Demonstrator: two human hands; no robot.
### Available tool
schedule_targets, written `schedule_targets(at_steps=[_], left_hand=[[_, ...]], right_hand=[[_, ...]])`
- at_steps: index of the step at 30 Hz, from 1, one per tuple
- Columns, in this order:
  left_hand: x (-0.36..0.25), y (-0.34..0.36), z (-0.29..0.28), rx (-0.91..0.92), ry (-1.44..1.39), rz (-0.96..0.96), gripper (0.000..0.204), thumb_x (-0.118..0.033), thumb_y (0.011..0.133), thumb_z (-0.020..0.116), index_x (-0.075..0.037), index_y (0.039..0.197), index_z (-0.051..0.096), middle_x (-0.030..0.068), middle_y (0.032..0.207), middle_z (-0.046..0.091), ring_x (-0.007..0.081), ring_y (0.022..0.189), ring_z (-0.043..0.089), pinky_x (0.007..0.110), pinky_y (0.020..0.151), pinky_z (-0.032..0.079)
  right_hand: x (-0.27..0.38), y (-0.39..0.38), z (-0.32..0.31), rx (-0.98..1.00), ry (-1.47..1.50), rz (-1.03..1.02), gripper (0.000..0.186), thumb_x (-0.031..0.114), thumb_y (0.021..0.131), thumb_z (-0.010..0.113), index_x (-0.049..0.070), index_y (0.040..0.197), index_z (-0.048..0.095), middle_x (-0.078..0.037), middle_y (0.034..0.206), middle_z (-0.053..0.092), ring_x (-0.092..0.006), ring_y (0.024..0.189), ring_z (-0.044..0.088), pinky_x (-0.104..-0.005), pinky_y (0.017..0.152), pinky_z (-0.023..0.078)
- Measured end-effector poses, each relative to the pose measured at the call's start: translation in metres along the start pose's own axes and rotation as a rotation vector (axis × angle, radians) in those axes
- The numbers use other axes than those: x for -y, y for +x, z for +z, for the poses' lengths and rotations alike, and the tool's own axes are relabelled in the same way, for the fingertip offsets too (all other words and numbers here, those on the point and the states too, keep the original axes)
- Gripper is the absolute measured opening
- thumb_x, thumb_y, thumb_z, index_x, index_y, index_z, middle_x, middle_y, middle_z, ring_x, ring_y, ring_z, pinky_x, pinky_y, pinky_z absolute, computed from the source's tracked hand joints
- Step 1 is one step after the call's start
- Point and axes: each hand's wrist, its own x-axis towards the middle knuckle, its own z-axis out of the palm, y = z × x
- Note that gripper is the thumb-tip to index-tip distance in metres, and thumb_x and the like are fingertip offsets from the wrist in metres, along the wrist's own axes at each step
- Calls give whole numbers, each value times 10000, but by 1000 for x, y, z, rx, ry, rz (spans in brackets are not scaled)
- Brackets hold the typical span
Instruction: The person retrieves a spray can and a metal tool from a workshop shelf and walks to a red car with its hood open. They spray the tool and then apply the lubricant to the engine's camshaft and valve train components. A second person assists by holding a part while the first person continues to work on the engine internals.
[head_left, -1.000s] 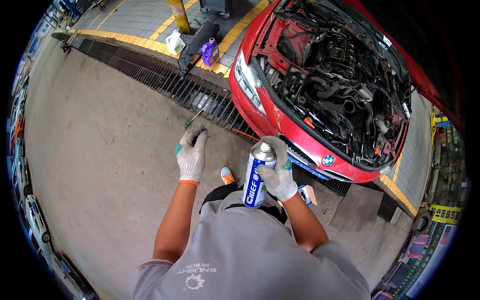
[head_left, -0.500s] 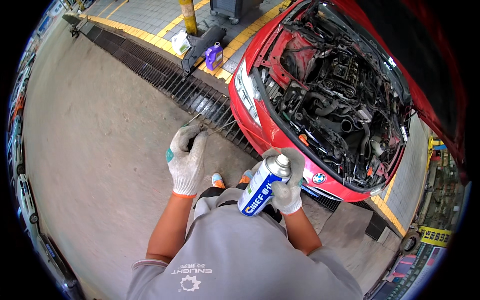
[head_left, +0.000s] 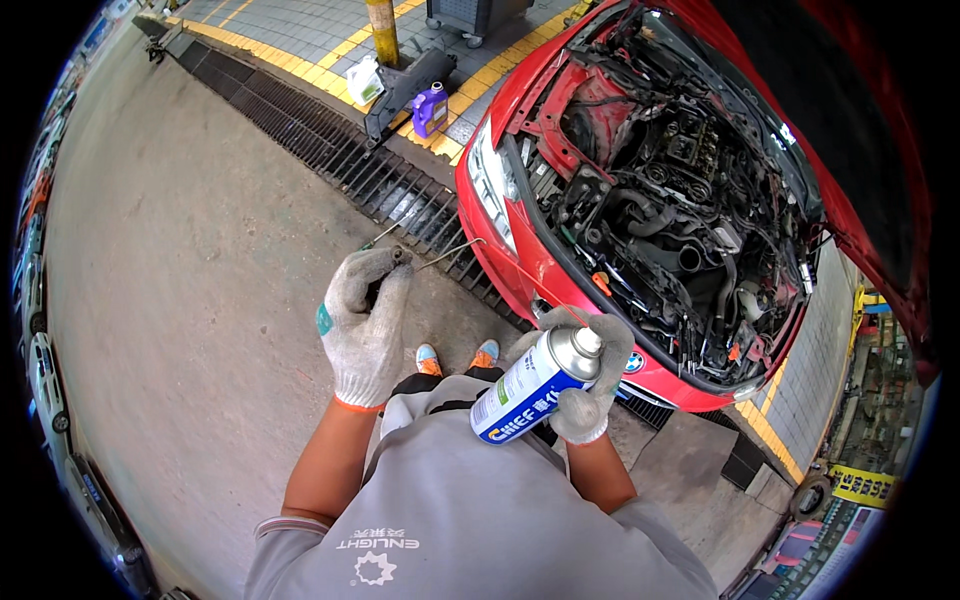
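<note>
Gloved left fingers: pinch a thin hooked metal rod
Gloved right fingers: grip a blue-and-white cylindrical spray can
Slim red straw: extends from the can

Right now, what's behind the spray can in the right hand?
Past the upper edge of the spray can show the right hand's gloved fingers; beyond its base, the grey shirt. Whatever lies directly behind its body is covered, so I cannot tell.

A gloved left hand pinches a thin metal part pointing toward two o'clock. The gloved right hand grips a spray can, its red straw running toward ten o'clock; a red car stands at two.
</note>
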Motion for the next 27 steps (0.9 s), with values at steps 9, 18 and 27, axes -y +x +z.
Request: schedule_targets(at_steps=[9, 18, 27], left_hand=[[-7, 2, -1, 3, -17, -14, 138, -19, 958, 676, 42, 1074, 720, 75, 1058, 713, 142, 961, 647, 282, 864, 515], [-11, 3, -3, 8, -24, -13, 139, -28, 958, 676, 38, 1074, 719, 75, 1046, 712, 144, 952, 647, 286, 863, 516], [-15, 5, -7, 7, -7, -19, 148, -42, 951, 687, 39, 1071, 723, 81, 1070, 716, 150, 960, 647, 292, 865, 515]], right_hand=[[4, 1, 0, 0, 24, 19, 803, 402, 855, 819, 79, 1443, 378, -249, 1232, 570, -334, 857, 724, -435, 697, 636], [7, 1, 4, -12, 14, 10, 798, 413, 856, 822, 79, 1436, 388, -235, 1232, 574, -332, 860, 722, -436, 712, 632], [11, 4, 10, -19, 52, 28, 821, 418, 840, 841, 94, 1444, 389, -239, 1235, 571, -343, 865, 722, -446, 706, 634]])
